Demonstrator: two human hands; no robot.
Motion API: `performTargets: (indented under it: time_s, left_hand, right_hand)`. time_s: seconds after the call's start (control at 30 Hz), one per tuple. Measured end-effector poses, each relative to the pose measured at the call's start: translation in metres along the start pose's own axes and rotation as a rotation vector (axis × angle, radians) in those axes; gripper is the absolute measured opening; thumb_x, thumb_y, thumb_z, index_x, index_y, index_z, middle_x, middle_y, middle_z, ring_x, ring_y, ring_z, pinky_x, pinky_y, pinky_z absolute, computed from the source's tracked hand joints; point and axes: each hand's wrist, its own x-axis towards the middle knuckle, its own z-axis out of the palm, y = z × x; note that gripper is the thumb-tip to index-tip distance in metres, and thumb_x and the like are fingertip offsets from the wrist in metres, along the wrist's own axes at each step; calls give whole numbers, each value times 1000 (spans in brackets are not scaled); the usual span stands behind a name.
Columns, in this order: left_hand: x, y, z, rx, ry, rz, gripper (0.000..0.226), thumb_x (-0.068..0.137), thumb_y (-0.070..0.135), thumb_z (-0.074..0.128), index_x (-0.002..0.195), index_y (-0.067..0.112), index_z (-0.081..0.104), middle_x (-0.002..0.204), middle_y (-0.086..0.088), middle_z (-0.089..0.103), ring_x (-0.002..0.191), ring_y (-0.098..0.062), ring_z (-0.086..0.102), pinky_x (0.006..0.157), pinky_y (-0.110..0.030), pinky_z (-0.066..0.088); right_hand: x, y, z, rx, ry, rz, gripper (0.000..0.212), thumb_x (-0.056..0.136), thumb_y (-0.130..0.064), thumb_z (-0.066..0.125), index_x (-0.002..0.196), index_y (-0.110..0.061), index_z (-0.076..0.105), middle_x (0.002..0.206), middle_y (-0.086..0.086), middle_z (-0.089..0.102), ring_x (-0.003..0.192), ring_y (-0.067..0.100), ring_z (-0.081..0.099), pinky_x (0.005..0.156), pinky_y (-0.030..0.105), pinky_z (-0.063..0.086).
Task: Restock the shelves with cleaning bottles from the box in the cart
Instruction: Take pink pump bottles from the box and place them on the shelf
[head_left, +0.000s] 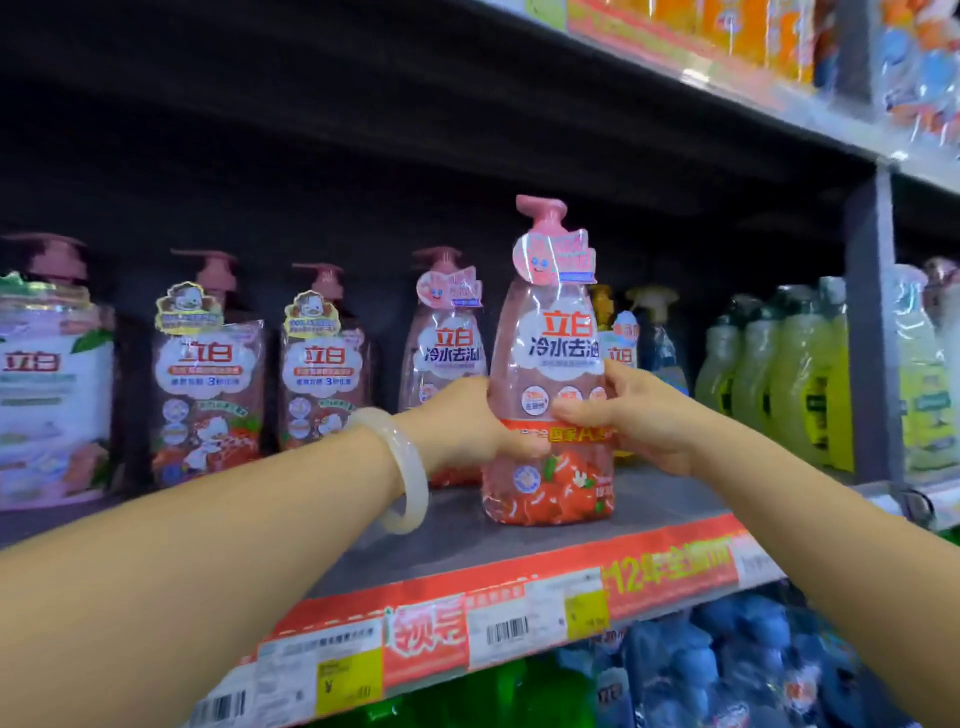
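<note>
A pink pump bottle (550, 332) with a strawberry label stands upright on the grey shelf (519, 545), near its front edge. My left hand (467, 421) grips its left side and my right hand (634, 415) grips its right side, at mid height. A white bangle (405, 473) circles my left wrist. A matching pink pump bottle (447, 353) stands just behind and to the left. The cart and box are out of view.
Further left stand two darker pink pump bottles (208, 374) and a large white-labelled one (47, 395). Yellow-green bottles (779, 374) fill the shelf's right side by a grey upright post (872, 322). Price tags (498, 629) line the edge. Blue bottles (727, 670) sit below.
</note>
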Motion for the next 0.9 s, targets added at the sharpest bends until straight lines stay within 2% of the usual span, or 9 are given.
performTargets:
  time_s: [0.07,0.17,0.3,0.37,0.43,0.57,0.77,0.9]
  left_hand:
    - [15,-1,11,4,-2,-36,52,66,13,85,113,16,62,109,-1,70,100,-20,67,94,-38,52]
    - [34,-2,27,44,37,-55,54,65,18,86,114,15,63,110,-4,70,101,-23,67,95,-40,52]
    - [47,0,43,121,109,-124,50,74,25,80,118,10,61,114,-4,68,104,-23,64,97,-36,50]
    - [52,-3,47,129,154,-161,50,75,28,79,118,10,61,115,-4,67,104,-22,64,96,-34,50]
    - [55,-4,49,93,162,-193,54,73,28,80,119,11,59,116,-4,66,105,-22,64,97,-37,50]
    - [60,-3,56,79,191,-194,53,71,27,81,118,11,61,114,-4,68,103,-22,65,96,-38,51]
    - [64,-5,60,2,207,-222,49,73,19,80,117,11,61,108,-5,70,101,-23,66,95,-41,52]
    - [64,-6,62,-30,205,-242,47,74,17,79,116,11,60,108,-7,70,100,-24,67,93,-41,53]
  right_hand:
    - [2,5,-15,-33,-21,10,43,78,-17,72,118,-21,57,111,1,71,92,17,70,72,33,57]
    - [10,13,-28,-35,-12,20,27,83,-15,69,106,-25,59,95,-8,72,75,6,70,55,24,55]
    - [27,27,-37,-45,45,43,30,82,-18,70,109,-22,57,100,-6,70,78,8,67,53,21,51]
    - [34,33,-40,-22,51,36,29,83,-19,69,108,-22,55,95,-8,68,74,4,64,45,15,47]
    - [40,38,-44,-8,34,23,29,83,-18,70,107,-22,55,93,-9,67,75,4,64,43,12,46]
    - [47,45,-49,-13,45,-5,41,78,-22,74,116,-20,56,106,-2,69,90,13,67,60,24,51]
    - [48,52,-51,2,42,-67,44,79,-22,73,119,-17,56,112,2,68,94,15,66,69,28,54]
    - [48,55,-51,-40,63,-106,50,79,-25,74,124,-16,54,116,2,66,102,18,64,89,39,54]
